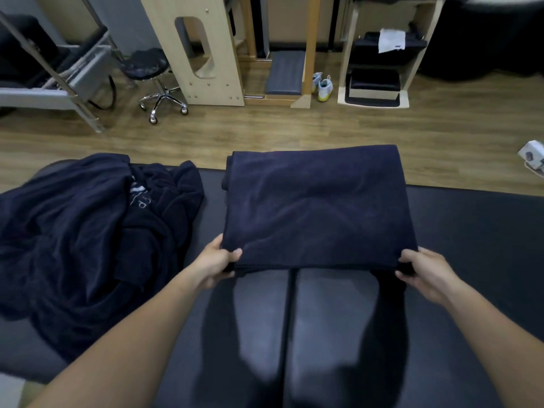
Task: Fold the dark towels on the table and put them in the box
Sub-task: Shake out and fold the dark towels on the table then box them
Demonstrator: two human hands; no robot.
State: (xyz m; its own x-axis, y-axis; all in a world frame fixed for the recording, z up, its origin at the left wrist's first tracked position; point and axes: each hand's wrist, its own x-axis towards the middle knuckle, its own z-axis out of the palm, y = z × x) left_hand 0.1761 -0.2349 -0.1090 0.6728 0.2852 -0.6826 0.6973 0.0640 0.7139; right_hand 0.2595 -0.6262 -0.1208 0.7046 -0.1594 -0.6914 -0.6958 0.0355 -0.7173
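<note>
Pinching near corners of folded navy terry towel (pixel 316 207), left grip (pixel 219 265) and right grip (pixel 424 273) both clamped; keeping edges aligned.

Pale lettering on towel heap (pixel 88 231) — unreadable

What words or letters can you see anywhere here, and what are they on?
Pale lettering on the crumpled towel pile: only a "P" can be made out; the rest is folded away and blurred.
White paper on the dark bag on the far shelf: a small dark mark, too small to read.
Small white box on the floor at right: printing too blurred to read.
Folded towel held in both hands: no writing shows.
</note>
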